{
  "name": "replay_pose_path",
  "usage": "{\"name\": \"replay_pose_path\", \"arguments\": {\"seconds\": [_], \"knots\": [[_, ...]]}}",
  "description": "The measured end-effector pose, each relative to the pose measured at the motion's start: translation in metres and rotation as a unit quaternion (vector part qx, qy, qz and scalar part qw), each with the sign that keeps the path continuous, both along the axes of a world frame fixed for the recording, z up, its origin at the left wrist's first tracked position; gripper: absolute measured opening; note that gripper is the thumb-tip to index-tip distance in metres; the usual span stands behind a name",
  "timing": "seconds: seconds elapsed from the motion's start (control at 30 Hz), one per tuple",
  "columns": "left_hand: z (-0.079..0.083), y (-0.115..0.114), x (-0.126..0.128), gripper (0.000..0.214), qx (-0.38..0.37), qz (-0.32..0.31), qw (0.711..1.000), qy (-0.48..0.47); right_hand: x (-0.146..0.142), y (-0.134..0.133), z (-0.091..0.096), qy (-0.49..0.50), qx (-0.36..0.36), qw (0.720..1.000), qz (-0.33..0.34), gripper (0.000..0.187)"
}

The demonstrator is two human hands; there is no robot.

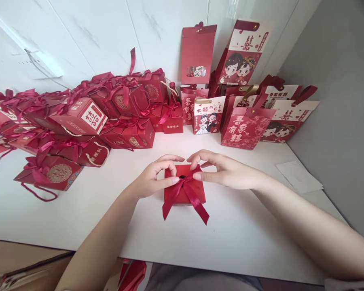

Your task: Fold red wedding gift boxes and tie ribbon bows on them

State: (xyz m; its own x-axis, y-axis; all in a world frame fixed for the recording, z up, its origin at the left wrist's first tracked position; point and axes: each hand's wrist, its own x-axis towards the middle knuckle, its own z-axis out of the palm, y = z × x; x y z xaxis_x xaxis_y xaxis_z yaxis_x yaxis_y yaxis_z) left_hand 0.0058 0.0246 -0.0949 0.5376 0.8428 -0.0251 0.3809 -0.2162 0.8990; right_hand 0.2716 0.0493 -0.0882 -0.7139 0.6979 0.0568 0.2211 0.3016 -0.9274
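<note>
A small red gift box (170, 195) stands on the white table in front of me. On its top a dark red satin ribbon (191, 193) is tied in a bow, and its two tails hang down over the near side. My left hand (157, 176) is at the bow's left side, thumb and forefinger pinched on the ribbon by the knot. From the right, my right hand (216, 169) has its thumb and forefinger curled round the right loop. A small dark hole shows in the box top behind the knot. Parts of the loops are hidden by my fingers.
Many red boxes with ribbon bows (121, 97) are piled at the back left, one box with a rope handle (59, 173) nearest. Printed red and white gift bags (245, 125) stand at the back right. White paper (299, 176) lies by the grey right wall (333, 101).
</note>
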Motion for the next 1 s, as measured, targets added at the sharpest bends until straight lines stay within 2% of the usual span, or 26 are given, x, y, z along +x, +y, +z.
{"name": "replay_pose_path", "arguments": {"seconds": [0.07,0.17,0.4,0.5,0.57,0.67,0.77,0.87,1.0], "knots": [[-0.002,0.001,-0.001,0.027,-0.011,0.005,1.000,-0.013,-0.002,0.000,-0.005,0.001,-0.004,1.000,0.024,0.020],[-0.003,0.003,-0.001,0.033,-0.040,0.010,0.998,-0.051,-0.005,-0.001,-0.010,0.014,0.002,1.000,0.014,0.014],[-0.003,0.003,0.001,0.038,-0.089,0.037,0.990,-0.107,-0.010,-0.006,-0.006,0.023,0.146,0.989,-0.030,0.008],[-0.004,0.003,0.002,0.035,-0.089,0.048,0.989,-0.104,-0.010,-0.004,-0.010,0.019,0.160,0.985,-0.053,0.009],[-0.004,0.003,0.002,0.032,-0.083,0.059,0.991,-0.091,-0.008,-0.001,-0.011,0.016,0.127,0.991,-0.045,0.015],[-0.004,0.004,0.001,0.032,-0.074,0.059,0.993,-0.067,-0.006,0.002,-0.012,0.019,0.016,1.000,-0.002,0.029],[-0.004,0.005,0.001,0.037,-0.076,0.054,0.994,-0.051,-0.006,0.005,-0.014,0.053,-0.071,0.995,0.038,0.024],[-0.004,0.005,0.002,0.040,-0.064,0.053,0.996,-0.042,-0.006,0.006,-0.016,0.073,-0.100,0.992,0.031,0.030],[-0.007,0.004,0.003,0.040,-0.049,0.035,0.998,-0.034,-0.006,0.006,-0.016,0.063,-0.091,0.994,0.009,0.032]]}}
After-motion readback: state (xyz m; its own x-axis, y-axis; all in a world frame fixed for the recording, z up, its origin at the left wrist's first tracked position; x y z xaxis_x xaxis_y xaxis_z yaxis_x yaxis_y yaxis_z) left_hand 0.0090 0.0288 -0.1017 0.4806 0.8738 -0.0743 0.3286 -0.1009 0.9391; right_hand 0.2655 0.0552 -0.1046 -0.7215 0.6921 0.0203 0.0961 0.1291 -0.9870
